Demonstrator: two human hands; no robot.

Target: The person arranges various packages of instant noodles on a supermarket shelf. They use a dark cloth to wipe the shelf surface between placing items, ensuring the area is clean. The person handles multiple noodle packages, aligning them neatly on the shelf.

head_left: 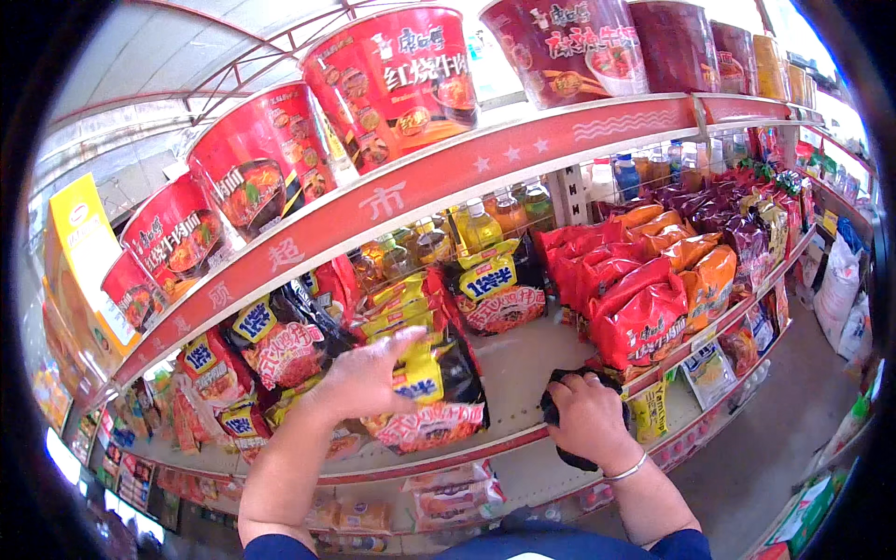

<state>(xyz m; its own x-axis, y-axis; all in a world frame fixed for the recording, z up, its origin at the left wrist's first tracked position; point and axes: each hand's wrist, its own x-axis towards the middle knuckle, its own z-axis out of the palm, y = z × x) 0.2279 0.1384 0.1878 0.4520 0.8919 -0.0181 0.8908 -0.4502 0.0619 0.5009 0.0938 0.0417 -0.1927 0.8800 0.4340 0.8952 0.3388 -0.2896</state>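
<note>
My left hand [374, 381] is at a row of black-and-yellow instant noodle packets [448, 381] on the middle shelf. Its thumb and fingers are spread apart, and motion blur hides whether they touch the packets. My right hand [591, 416], with a bangle at the wrist, is closed over a black cloth [581, 458] at the shelf's front edge. Bare shelf surface [525, 364] shows between the two hands. Behind it stands another black noodle packet [500, 290]. Red noodle packets [637, 315] stand upright just beyond my right hand.
A red-fronted upper shelf [420, 189] runs across, carrying large noodle cups [392, 77] and a yellow carton [91, 245]. Bottles [483, 224] stand behind a wire divider. Orange packets [707, 280] continue rightward. Bagged goods [451, 493] lie on a lower shelf; an aisle floor [770, 413] runs right.
</note>
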